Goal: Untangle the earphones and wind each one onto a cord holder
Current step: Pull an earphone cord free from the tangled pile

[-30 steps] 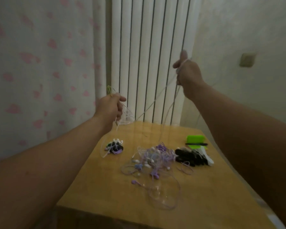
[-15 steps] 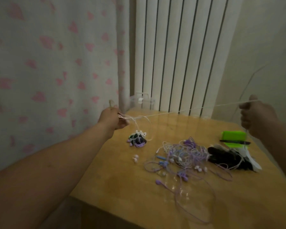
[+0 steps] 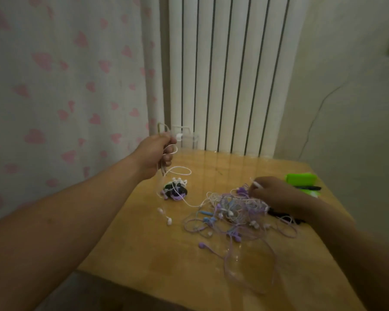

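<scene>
My left hand (image 3: 156,154) is raised above the table's back left and grips loops of a white earphone cord (image 3: 179,170); a thin yellowish piece sticks up from the fist. Its two white earbuds (image 3: 165,216) lie on the table below. My right hand (image 3: 273,195) rests low on the tangle of purple, white and blue earphones (image 3: 230,213) and pinches a white cord end at its fingertips. A black cord holder wound with white and purple cord (image 3: 175,190) lies beneath my left hand. Black cord holders (image 3: 286,217) are mostly hidden under my right wrist.
The wooden table (image 3: 166,254) stands against a white radiator (image 3: 229,75) and a curtain with pink hearts. At the table's right sit a green box (image 3: 301,178) and a black pen (image 3: 308,188). A clear container (image 3: 188,139) stands at the back, near my left hand. Loose purple loops reach the front.
My right hand has dropped from high up, then out to the right, down onto the tangle. The white cord, taut before, now hangs slack. My left hand stays raised.
</scene>
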